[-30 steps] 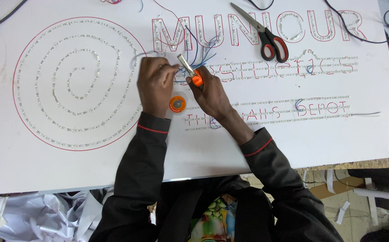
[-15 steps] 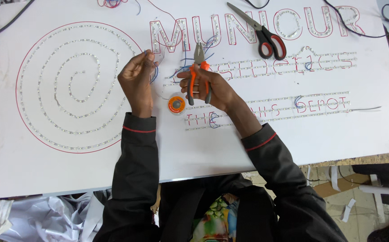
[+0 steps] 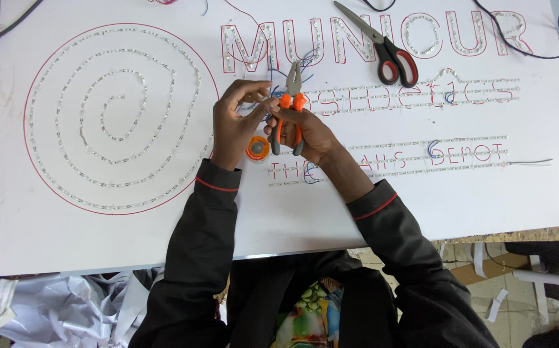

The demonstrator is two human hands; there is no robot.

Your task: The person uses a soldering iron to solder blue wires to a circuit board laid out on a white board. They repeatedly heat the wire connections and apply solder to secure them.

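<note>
Head view: right hand [image 3: 308,132] is wrapped around the orange handles of a pair of pliers [image 3: 290,106], fist closed on them, metal nose pointing up and away from the person. Left hand [image 3: 235,122] sits just beside it, fingertips pinched on a thin wire [image 3: 268,98] right at the pliers; whether the nose is biting the wire cannot be told at this size. Both hands are over a big white sign board [image 3: 292,212], mid-board, just below the row of large outlined letters. Blue wire strands [image 3: 305,61] bunch up above the pliers' nose. A small orange spool [image 3: 257,148] lies on the board between the two wrists, touching or just under the left hand's heel. Left part of the board carries a spiral of small LEDs [image 3: 115,119] ringed by a red circle. Scissors with red and black handles [image 3: 382,45] lie on the board, up and to the right, well apart from the hands, blades closed. A black cable [image 3: 537,48] loops at the top right edge. Crumpled white paper [image 3: 67,316] lies below the board at bottom left. Dark sleeves with red cuff trim on both arms.
</note>
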